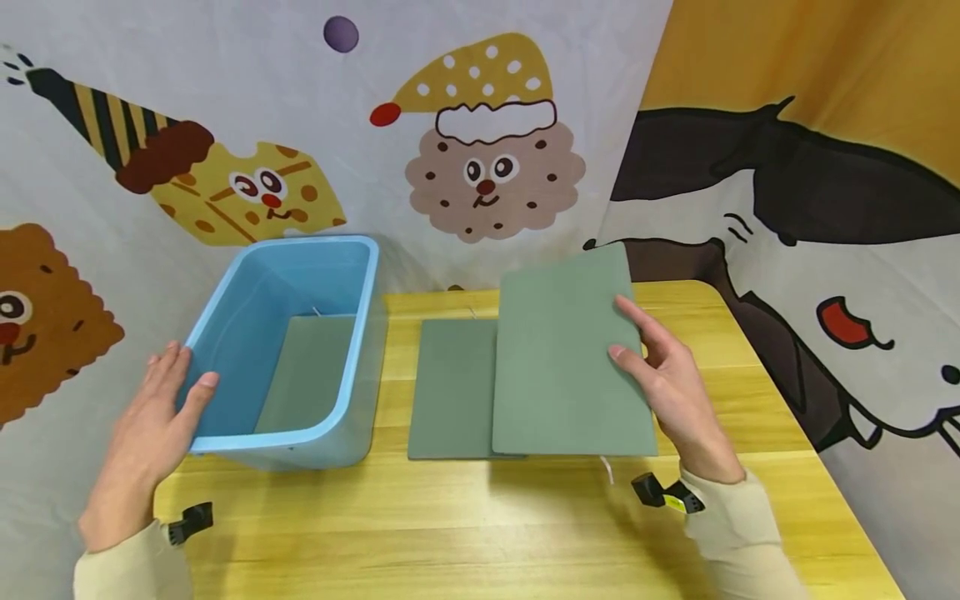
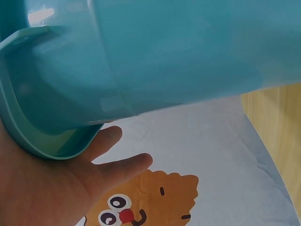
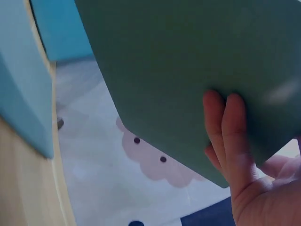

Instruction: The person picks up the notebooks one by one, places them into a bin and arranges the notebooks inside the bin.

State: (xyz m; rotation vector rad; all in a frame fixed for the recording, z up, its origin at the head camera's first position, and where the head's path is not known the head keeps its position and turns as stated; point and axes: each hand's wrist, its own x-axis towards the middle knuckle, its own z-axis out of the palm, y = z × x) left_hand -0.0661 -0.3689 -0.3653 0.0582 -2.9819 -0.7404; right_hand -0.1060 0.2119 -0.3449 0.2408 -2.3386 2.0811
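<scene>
A green notebook [image 1: 573, 358] is held up over the right part of the table by my right hand [image 1: 678, 392]. Thumb and forefinger lie on its upper face at the right edge; other fingers [image 3: 233, 122] spread across the underside. A second green notebook [image 1: 453, 392] lies flat on the table, partly covered by the held one in the head view. My left hand [image 1: 153, 417] rests at the near left corner of a blue plastic bin [image 1: 363, 333], thumb over the rim. Its straight fingers [image 2: 127, 167] extend along the outside. Inside the bin lies another green notebook [image 1: 311, 375].
The wooden table [image 1: 450, 533] meets a cartoon-printed cloth [image 1: 480, 258] along its back edge. The bin stands on the left side of the table. A thin pale ribbon [image 1: 607, 469] hangs below the raised notebook.
</scene>
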